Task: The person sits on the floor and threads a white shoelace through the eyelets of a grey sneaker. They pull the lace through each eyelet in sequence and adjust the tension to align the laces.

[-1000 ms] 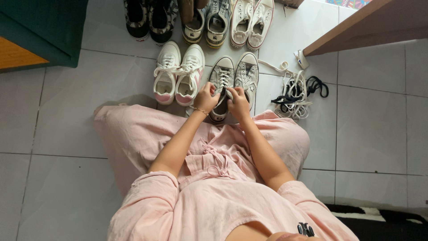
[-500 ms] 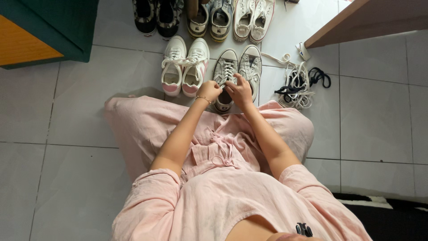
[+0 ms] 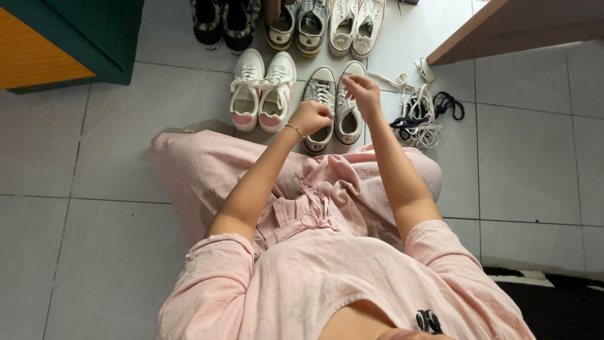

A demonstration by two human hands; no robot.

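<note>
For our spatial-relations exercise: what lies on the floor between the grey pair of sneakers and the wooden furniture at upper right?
In the head view, a heap of loose shoelaces, white and black, lies between the grey sneakers and the wooden furniture.

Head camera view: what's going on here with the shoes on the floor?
A person in pink clothes sits on a tiled floor over a pair of grey sneakers. The left hand is closed over the left grey sneaker; the right hand is raised above the right one, fingers pinched, apparently on a lace. A white-and-pink pair stands beside them, more shoes line up behind, and a heap of loose laces lies to the right.
</note>
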